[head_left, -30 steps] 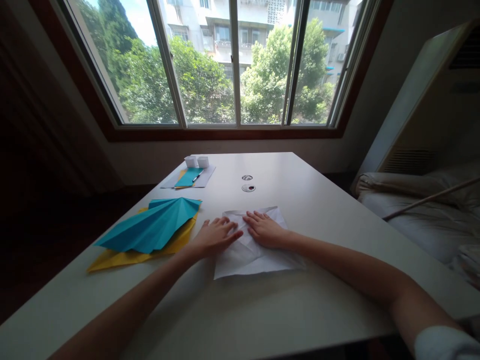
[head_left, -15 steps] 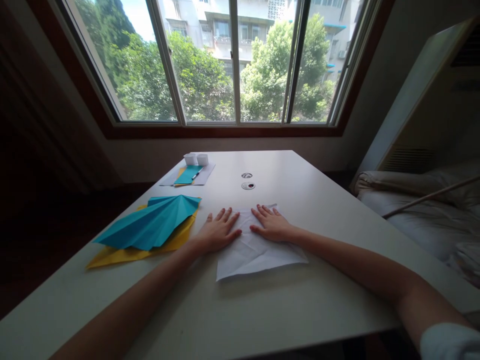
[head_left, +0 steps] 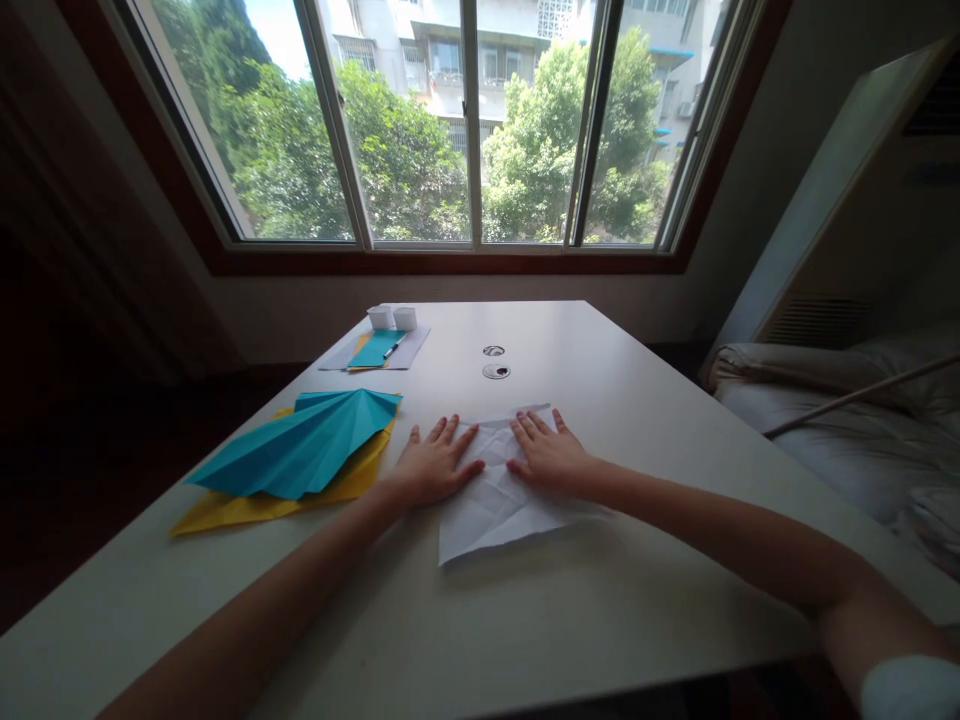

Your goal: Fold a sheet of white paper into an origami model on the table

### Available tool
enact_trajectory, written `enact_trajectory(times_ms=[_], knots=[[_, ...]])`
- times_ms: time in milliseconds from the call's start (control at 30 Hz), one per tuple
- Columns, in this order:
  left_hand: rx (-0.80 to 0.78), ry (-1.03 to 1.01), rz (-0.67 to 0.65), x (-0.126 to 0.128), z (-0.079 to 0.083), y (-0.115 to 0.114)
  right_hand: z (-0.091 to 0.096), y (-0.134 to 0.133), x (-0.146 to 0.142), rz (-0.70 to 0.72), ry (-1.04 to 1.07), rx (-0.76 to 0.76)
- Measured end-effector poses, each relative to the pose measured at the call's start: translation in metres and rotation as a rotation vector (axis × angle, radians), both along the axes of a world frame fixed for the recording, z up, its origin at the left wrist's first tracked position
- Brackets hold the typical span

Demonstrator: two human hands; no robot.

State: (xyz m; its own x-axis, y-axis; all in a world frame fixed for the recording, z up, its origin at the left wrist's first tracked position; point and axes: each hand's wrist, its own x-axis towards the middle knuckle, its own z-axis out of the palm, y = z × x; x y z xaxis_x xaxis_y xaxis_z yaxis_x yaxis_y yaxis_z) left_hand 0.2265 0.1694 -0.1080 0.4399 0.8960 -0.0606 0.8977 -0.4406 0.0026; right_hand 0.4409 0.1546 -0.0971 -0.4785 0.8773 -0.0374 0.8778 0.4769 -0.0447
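Observation:
A creased sheet of white paper (head_left: 499,505) lies on the white table in front of me, with fold lines across it. My left hand (head_left: 436,465) rests palm down over its left edge, fingers spread. On the sheet's right side my right hand (head_left: 549,455) lies flat, its fingers stretched away from me. Neither hand grips anything. Left of my left hand sits a blue paper (head_left: 315,450) pleated like a fan, on top of a yellow sheet (head_left: 225,513).
At the far left of the table (head_left: 637,600) are two small white cups (head_left: 405,319), a small blue sheet (head_left: 375,350) and a pen (head_left: 394,347) on white paper. Two round grommets (head_left: 496,371) sit mid-table. A padded seat (head_left: 810,400) stands to the right.
My right hand has slid slightly to the right. The white sheet has turned and shifted a little with it. My left hand has hardly moved.

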Motion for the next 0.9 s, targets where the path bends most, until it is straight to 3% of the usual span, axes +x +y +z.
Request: enact_trajectory(times_ms=[133,200,367,600,800,900], knots=[[0.011,0.006,0.096,0.001,-0.003,-0.001,-0.002,-0.029,-0.027,0.150,0.127,-0.105],[-0.001,0.004,0.130,0.001,-0.004,-0.002,-0.006,-0.038,-0.029,0.161,0.162,-0.150],[-0.016,-0.014,0.161,0.002,-0.003,-0.004,-0.010,-0.038,-0.002,0.141,0.147,-0.186],[-0.030,-0.020,0.204,0.006,0.000,-0.006,-0.011,-0.031,0.046,0.002,0.088,-0.211],[0.026,0.016,0.222,0.007,-0.002,-0.014,-0.005,-0.025,0.055,-0.007,0.083,-0.212],[0.104,0.025,0.169,0.008,0.001,-0.026,-0.005,-0.014,0.057,-0.060,0.042,-0.147]])
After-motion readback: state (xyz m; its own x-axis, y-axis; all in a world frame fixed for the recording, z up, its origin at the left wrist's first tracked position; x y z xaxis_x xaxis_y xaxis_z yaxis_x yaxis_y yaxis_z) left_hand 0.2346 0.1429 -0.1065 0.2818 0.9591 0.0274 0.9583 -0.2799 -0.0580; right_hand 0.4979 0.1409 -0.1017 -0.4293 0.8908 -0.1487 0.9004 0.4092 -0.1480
